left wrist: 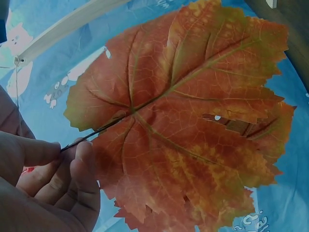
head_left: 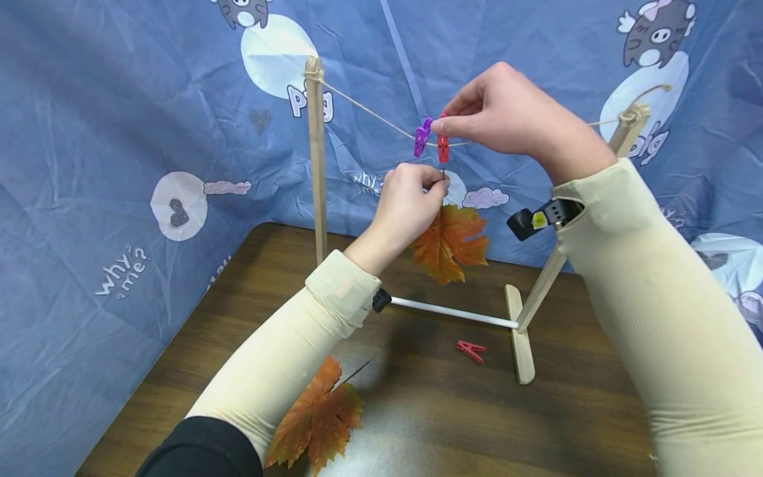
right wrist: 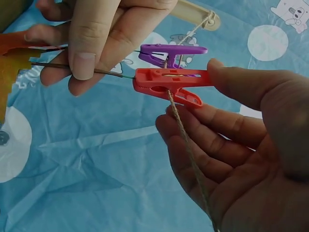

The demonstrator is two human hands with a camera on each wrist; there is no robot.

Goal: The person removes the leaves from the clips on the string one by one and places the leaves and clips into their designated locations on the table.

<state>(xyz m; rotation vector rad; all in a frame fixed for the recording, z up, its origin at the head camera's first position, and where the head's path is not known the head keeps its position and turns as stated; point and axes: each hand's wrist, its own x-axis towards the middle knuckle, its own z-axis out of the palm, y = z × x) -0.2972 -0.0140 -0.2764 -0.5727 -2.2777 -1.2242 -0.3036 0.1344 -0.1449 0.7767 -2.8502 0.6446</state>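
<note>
Orange leaf (head_left: 450, 245) hung above the table (head_left: 572, 417) toward its far edge, left hand (head_left: 411, 195) pinching the stem (left wrist: 101, 128), right hand (head_left: 515, 116) pinching a red clothespin (head_left: 443, 150); leaf looked super light, kinda tearable, so stem seemed the safest hold.

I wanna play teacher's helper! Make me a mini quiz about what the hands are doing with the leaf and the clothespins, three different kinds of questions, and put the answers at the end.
1. What does the left hand pinch?
A) the white rod
B) a leaf stem
C) a wooden post

2. True or false: the purple clothespin is on the string.

3. Fill in the colour: the right hand holds a ____ clothespin.

Key:
1. B
2. True
3. Red
</note>
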